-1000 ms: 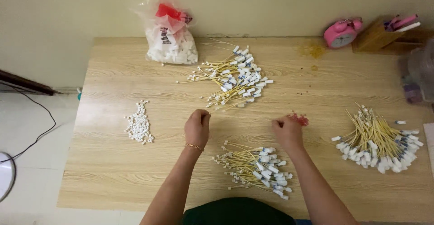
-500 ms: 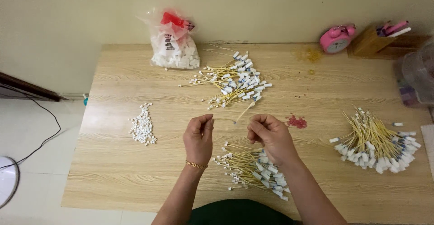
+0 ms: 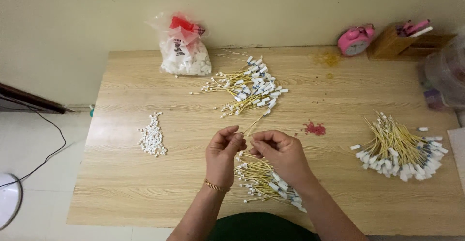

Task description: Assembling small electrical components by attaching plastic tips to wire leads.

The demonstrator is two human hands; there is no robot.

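Left to right across the wooden desk (image 3: 121,192). At left of centre lies a small heap of white caps (image 3: 152,135). At upper left of centre, against the wall, stands a clear bag (image 3: 184,52) of white pieces with a red patch at its top. Above centre is a fan of yellow wires (image 3: 249,90) with white and blue ends.

At centre, both hands are raised off the desk and brought together. A second ago they rested flat and apart on the desk, the right one beside the red bits (image 3: 315,128); half a second ago they were already lifted and closing. The left hand (image 3: 222,155) and right hand (image 3: 281,154) each pinch one thin yellow wire (image 3: 254,124), which points up and right from between the fingertips. Whether a cap sits at the pinch cannot be told. The change marks a shift from picking up to fitting at the wire's end.

Below the hands lies a second wire pile (image 3: 264,180); at right, a third bundle (image 3: 399,146). At upper right stand a pink clock (image 3: 356,40) and a wooden holder (image 3: 392,42).
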